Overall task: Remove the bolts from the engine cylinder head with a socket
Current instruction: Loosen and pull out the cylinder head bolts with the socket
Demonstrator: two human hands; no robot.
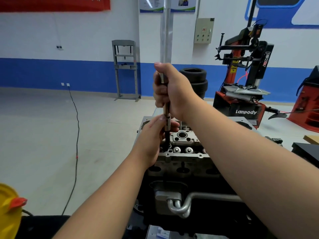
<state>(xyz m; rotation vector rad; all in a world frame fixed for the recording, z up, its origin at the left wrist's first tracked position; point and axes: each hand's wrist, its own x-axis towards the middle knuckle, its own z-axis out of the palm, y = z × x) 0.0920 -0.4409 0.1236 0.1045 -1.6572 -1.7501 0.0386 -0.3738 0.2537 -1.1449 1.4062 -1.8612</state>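
Across a workshop with white walls banded in blue, a pale tiled floor (43,135) runs back to a grey steel press frame (125,69), a stack of black tyres (196,81) and a red-and-black tyre-changing machine (245,80). A black cable (76,128) trails over the floor, and a yellow plastic container with an orange cap (9,207) sits at the lower left. Whether a surface carries the engine cannot be told.

The grey cast-metal engine cylinder head (183,152) sits in the middle foreground, on top of the dark engine block. A long, slim chrome socket tool (167,116) stands nearly upright over its left end, its black lower end (167,140) reaching down into the head beside two round silver valve caps (183,150).

The right hand (172,90) is wrapped around the upper part of the tool, fingers curled tight and thumb along the shaft. The left hand (151,137) pinches the lower shaft between thumb and fingers (172,125), just above the head.
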